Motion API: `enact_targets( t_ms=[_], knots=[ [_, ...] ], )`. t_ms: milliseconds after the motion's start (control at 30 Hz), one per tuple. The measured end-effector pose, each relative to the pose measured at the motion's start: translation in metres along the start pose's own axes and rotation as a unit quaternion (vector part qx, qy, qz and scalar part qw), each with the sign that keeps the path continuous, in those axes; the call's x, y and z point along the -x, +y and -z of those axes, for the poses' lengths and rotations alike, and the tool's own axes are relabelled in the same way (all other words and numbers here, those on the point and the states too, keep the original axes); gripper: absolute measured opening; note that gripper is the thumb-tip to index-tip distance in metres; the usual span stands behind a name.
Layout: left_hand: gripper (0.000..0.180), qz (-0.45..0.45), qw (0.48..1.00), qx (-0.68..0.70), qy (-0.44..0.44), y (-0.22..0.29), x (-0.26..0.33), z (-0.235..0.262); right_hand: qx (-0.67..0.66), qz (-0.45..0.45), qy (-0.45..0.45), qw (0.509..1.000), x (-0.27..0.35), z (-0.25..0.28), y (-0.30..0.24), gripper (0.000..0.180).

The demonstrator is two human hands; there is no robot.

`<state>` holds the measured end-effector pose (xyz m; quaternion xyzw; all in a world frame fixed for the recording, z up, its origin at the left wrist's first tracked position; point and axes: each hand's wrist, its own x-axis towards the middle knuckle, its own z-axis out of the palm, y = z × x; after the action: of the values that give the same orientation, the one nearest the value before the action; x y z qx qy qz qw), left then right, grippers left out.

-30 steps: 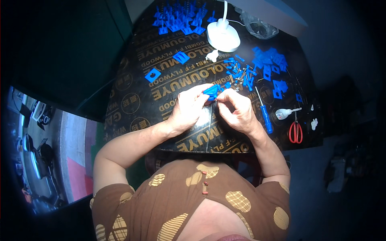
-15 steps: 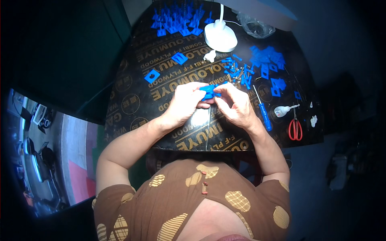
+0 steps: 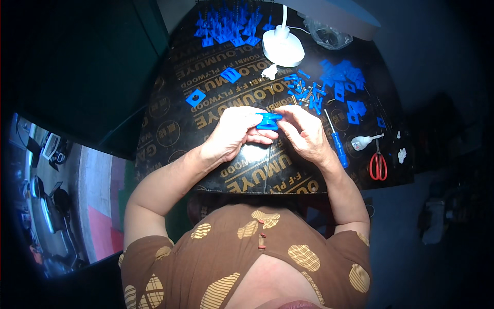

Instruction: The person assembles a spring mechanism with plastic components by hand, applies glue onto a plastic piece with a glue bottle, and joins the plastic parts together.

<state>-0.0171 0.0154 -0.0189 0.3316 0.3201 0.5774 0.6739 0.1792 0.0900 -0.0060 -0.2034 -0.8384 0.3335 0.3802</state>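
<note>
Since the earlier frames both hands have lifted slightly away from the body and now meet farther up the bench (image 3: 170, 134), the small blue plastic part (image 3: 268, 121) still between them. The left hand (image 3: 234, 133) pinches the part's near-left edge with thumb and fingers curled around it; the right hand (image 3: 303, 131) grips its other end with fingertips closed on it, so the two hands are together and clamped on the same piece just above the dark board.

Just beyond the right hand lies a loose pile of blue parts (image 3: 304, 92) mixed with small metal bits. To the right of that hand lies a blue-handled screwdriver (image 3: 337, 141), and farther right red-handled scissors (image 3: 378, 166) and a small white bottle (image 3: 363, 142). Beyond the left hand sit two blue square pieces (image 3: 195, 97), well apart from it. A white lamp base (image 3: 283, 49) stands at the far side, with a cluster of upright blue parts (image 3: 226, 26) past it.
</note>
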Motion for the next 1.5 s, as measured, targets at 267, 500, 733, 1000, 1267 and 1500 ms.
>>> enact_targets(
  t_ms=[267, 500, 733, 1000, 1267, 1500],
  knots=[
    [0.031, 0.0, 0.996, -0.084, 0.028, 0.0, 0.004, -0.011, 0.006, -0.006, -0.003, 1.0, 0.001, 0.002, -0.002, 0.016],
    [0.033, -0.017, 0.993, -0.109, 0.041, -0.002, 0.004, -0.012, -0.04, -0.098, 0.009, 0.994, 0.005, 0.005, -0.005, 0.011],
    [0.034, -0.022, 0.992, -0.117, 0.045, -0.003, 0.004, -0.011, -0.018, -0.078, 0.008, 0.997, 0.004, 0.005, -0.006, 0.012],
    [0.033, -0.015, 0.991, -0.12, 0.05, -0.003, 0.004, -0.012, -0.016, -0.065, -0.002, 0.998, 0.004, 0.004, -0.008, 0.012],
    [0.031, -0.013, 0.994, -0.103, 0.044, -0.003, 0.005, -0.013, -0.017, -0.037, -0.013, 0.999, 0.002, 0.002, -0.004, 0.012],
    [0.031, -0.015, 0.993, -0.109, 0.047, -0.003, 0.005, -0.014, 0.015, -0.01, -0.008, 1.0, 0.002, 0.002, -0.005, 0.011]
  ],
)
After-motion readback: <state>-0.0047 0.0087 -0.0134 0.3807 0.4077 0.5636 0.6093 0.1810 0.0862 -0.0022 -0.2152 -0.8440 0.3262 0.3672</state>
